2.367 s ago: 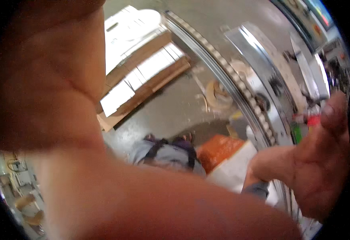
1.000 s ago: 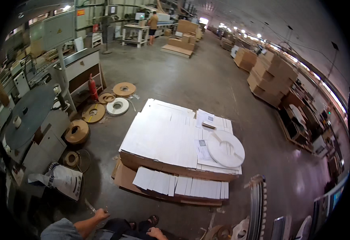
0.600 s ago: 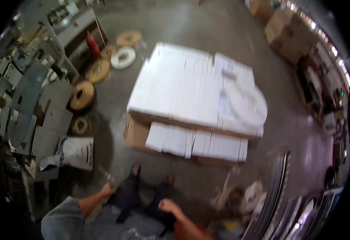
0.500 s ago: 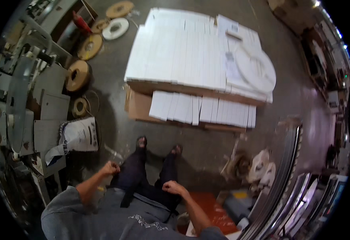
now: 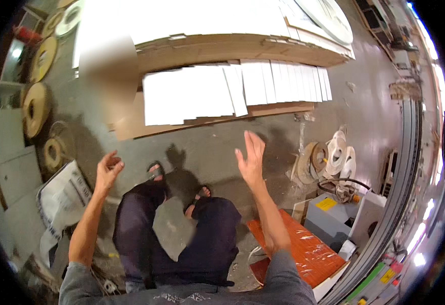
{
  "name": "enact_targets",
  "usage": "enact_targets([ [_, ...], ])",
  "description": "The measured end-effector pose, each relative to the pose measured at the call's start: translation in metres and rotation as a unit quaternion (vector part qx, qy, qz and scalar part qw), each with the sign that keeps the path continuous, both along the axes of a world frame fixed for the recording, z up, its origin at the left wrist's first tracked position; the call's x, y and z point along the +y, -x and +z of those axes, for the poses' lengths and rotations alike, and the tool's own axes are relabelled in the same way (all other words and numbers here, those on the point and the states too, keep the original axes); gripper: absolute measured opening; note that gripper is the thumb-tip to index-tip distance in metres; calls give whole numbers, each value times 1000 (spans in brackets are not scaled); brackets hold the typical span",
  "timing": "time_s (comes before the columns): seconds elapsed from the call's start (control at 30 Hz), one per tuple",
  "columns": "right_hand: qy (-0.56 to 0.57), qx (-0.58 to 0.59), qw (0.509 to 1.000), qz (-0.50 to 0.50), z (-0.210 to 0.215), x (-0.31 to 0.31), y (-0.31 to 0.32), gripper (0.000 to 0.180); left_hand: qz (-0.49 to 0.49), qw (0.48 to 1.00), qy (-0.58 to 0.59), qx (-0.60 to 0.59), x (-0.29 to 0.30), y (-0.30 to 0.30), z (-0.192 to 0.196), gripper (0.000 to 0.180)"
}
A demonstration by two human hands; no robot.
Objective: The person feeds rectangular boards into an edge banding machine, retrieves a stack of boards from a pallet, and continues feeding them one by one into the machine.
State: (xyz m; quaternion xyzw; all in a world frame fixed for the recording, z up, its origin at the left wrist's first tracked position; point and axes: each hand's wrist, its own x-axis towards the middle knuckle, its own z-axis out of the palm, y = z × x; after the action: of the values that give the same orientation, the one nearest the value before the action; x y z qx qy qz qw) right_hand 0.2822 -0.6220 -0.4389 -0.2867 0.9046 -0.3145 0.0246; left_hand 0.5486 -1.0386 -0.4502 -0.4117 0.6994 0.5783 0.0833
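Observation:
Nothing is in my right hand (image 5: 251, 156), which reaches forward with its fingers stretched out and its thumb apart. My left hand (image 5: 109, 170) hangs in the air to the left, its fingers loosely bent and apart, also without anything in it. Ahead of both hands lies a lower row of white panels (image 5: 187, 96), leaning over one another on brown board (image 5: 126, 124). Neither hand touches them. Behind this row rises a large stack of white panels (image 5: 207, 20) with a brown front side (image 5: 212, 48). A round white ring (image 5: 329, 18) rests on its right end.
Rolls of edging tape (image 5: 35, 109) stand along the left, near a white printed sack (image 5: 65, 198). On the right are more rolls (image 5: 336, 147), a grey box (image 5: 329, 216), a reddish-brown board (image 5: 303, 249) and a long metal rail (image 5: 410, 152).
Both hands have moved forward, away from my body, and their fingers have opened. The panel stack is nearer and higher in view, and my legs are bent further.

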Motion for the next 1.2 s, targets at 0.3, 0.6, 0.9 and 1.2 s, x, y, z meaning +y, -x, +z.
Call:
enact_targets([
  [0.3,2,221,970,102,-128,4,113,65,-162,933,254,196,30,146,-119,100],
  [0.6,-30,278,959,41,-154,-4,140,46,-146,891,311,298,42,169,-165,106],
  [0.9,57,285,954,66,-123,-40,69,52,-108,897,294,313,45,172,-165,105],
  [1.2,39,282,925,251,-141,-149,58,48,-95,881,300,353,45,175,-172,105],
])
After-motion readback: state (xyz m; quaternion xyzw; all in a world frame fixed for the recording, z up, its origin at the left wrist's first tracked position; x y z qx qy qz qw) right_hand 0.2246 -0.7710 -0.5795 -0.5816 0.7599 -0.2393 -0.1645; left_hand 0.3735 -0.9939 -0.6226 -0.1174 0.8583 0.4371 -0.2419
